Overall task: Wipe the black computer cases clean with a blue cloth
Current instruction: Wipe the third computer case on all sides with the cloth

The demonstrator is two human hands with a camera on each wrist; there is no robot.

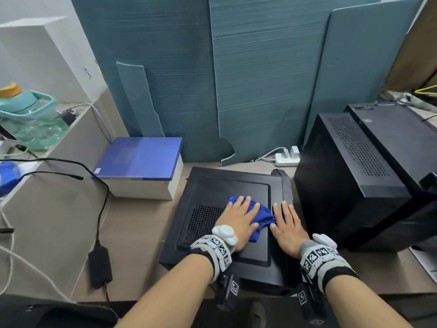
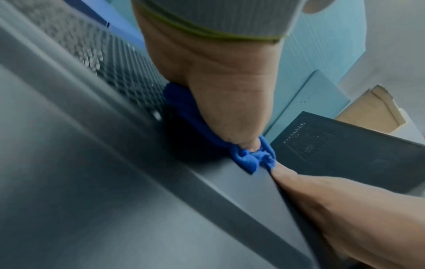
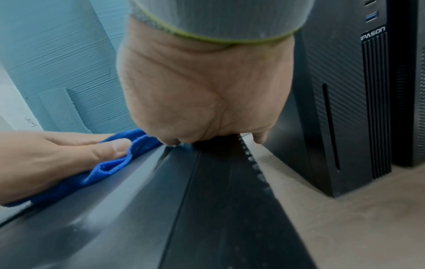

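Cloth (image 1: 256, 215) on flat case (image 1: 227, 185); upright cases (image 1: 350, 176) right; box (image 1: 142, 166) left-behind.

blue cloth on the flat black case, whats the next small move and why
Probably slide the left hand and the crumpled blue cloth leftward over the perforated vent of the flat-lying black computer case: the cloth sits mid-panel, while the right hand lies flat near the right edge, steadying it.
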